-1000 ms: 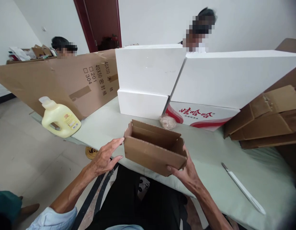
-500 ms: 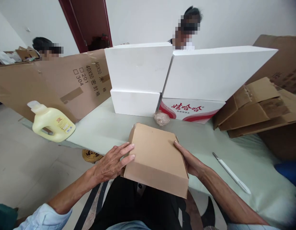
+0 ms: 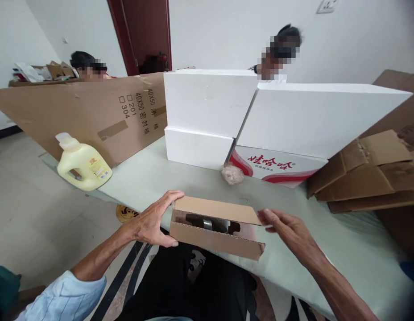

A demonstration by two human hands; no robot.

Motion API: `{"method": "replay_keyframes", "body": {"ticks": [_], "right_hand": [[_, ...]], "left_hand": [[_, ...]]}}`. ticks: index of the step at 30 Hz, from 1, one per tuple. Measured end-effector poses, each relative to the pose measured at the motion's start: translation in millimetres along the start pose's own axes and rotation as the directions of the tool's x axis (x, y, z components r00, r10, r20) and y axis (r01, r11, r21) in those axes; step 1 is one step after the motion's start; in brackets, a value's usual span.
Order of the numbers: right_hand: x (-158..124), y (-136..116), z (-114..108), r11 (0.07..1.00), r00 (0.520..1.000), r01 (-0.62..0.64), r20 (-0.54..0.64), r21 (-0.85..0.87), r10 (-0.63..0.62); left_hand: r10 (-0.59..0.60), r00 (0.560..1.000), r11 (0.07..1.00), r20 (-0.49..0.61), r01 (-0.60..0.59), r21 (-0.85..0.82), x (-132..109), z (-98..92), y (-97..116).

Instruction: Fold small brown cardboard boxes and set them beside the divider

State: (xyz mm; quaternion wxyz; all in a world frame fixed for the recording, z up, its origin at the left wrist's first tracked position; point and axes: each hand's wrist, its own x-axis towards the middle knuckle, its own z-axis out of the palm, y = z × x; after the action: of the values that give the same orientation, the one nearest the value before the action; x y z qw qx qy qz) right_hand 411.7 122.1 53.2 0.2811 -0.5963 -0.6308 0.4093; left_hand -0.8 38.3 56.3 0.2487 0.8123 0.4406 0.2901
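A small brown cardboard box (image 3: 217, 240) sits at the table's near edge, its lid (image 3: 213, 207) partly raised on the side facing me. Through the gap a dark object with a shiny, silvery band (image 3: 210, 224) shows inside; its kind is unclear. My left hand (image 3: 156, 220) grips the box's left end, fingers over the top and thumb low on the near side. At the lid's right corner, my right hand (image 3: 282, 223) has its thumb and fingers closed on the cardboard edge.
White boxes (image 3: 210, 104) stand stacked across the table, with a crumpled plastic ball (image 3: 232, 174) before them. A yellow jug (image 3: 83, 162) and a large carton (image 3: 93, 116) are left, folded cardboard (image 3: 367, 169) right. Two people (image 3: 277, 53) are beyond the boxes.
The box was closed and is now partly open at its near side, exposing the dark object. My right hand has moved from the box's side to the lid's corner. The view has shifted slightly.
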Motion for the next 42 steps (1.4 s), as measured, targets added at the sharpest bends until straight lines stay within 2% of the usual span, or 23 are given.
{"method": "replay_keyframes", "body": {"ticks": [1,3,5,7,10,14,17,20,22,25,28,31,33,37,39,41,42], "right_hand": [[-3.0,-10.3,-0.8,0.994,0.991,0.097,-0.094,-0.04,-0.1],[-11.1,-33.3,1.6,0.931,0.917,0.339,-0.171,-0.139,-0.359],[-16.9,-56.1,8.9,0.779,0.783,0.58,-0.1,-0.238,-0.614],[-15.8,-75.1,18.9,0.589,0.635,0.74,0.049,-0.324,-0.771],[-2.5,-94.5,34.0,0.333,0.469,0.835,0.252,-0.438,-0.847],[13.5,-112.9,47.3,0.078,0.318,0.865,0.423,-0.495,-0.849],[14.8,-124.0,51.2,-0.008,0.242,0.889,0.485,-0.457,-0.84],[12.3,-127.2,52.3,-0.029,0.192,0.905,0.468,-0.424,-0.863],[9.9,-123.8,52.9,-0.008,0.203,0.892,0.415,-0.453,-0.887],[3.3,-114.4,54.4,0.066,0.296,0.826,0.331,-0.56,-0.896],[-7.1,-108.3,56.1,0.199,0.439,0.773,0.282,-0.602,-0.853],[-18.2,-110.0,57.4,0.403,0.603,0.745,0.278,-0.531,-0.748],[-24.0,-112.8,58.5,0.521,0.67,0.727,0.295,-0.448,-0.681],[-28.1,-112.7,64.3,0.7,0.753,0.658,0.246,-0.278,-0.611],[-27.1,-110.5,69.1,0.757,0.783,0.621,0.213,-0.202,-0.585],[-25.6,-109.2,73.6,0.763,0.772,0.632,0.195,-0.134,-0.605],[-25.0,-109.1,75.4,0.745,0.748,0.66,0.185,-0.099,-0.638]], "left_hand": [[0.012,1.0,1.0,-0.018,-0.012,-0.008,1.5,0.5,-1.4],[0.034,0.998,0.999,-0.051,-0.034,-0.007,4.5,1.1,-2.4],[0.052,0.996,0.999,-0.071,-0.052,-0.001,7.0,1.7,-2.1],[0.06,0.996,0.998,-0.072,-0.061,-0.002,8.8,2.4,-1.9],[0.052,0.996,0.999,-0.069,-0.052,-0.004,10.5,2.9,-2.6],[0.038,0.997,0.999,-0.065,-0.039,-0.021,12.6,1.9,-4.0],[0.041,0.997,0.999,-0.062,-0.043,-0.032,14.5,0.7,-4.6],[0.042,0.997,0.998,-0.071,-0.045,-0.044,16.4,-0.1,-5.0],[0.041,0.996,0.998,-0.073,-0.044,-0.047,17.5,-0.6,-4.9],[0.043,0.996,0.998,-0.074,-0.046,-0.041,18.4,-1.1,-4.3],[0.054,0.995,0.998,-0.084,-0.057,-0.038,18.7,-0.9,-3.9],[0.065,0.993,0.997,-0.098,-0.068,-0.026,18.9,-0.2,-3.5],[0.064,0.993,0.998,-0.101,-0.066,-0.014,19.0,0.3,-2.7],[0.069,0.993,0.998,-0.098,-0.069,0.002,19.0,0.5,0.0],[0.071,0.993,0.997,-0.094,-0.07,0.008,18.6,0.3,1.2],[0.067,0.994,0.998,-0.091,-0.065,0.022,18.2,0.0,2.4],[0.066,0.994,0.997,-0.09,-0.063,0.037,18.0,-0.2,3.1]]}}
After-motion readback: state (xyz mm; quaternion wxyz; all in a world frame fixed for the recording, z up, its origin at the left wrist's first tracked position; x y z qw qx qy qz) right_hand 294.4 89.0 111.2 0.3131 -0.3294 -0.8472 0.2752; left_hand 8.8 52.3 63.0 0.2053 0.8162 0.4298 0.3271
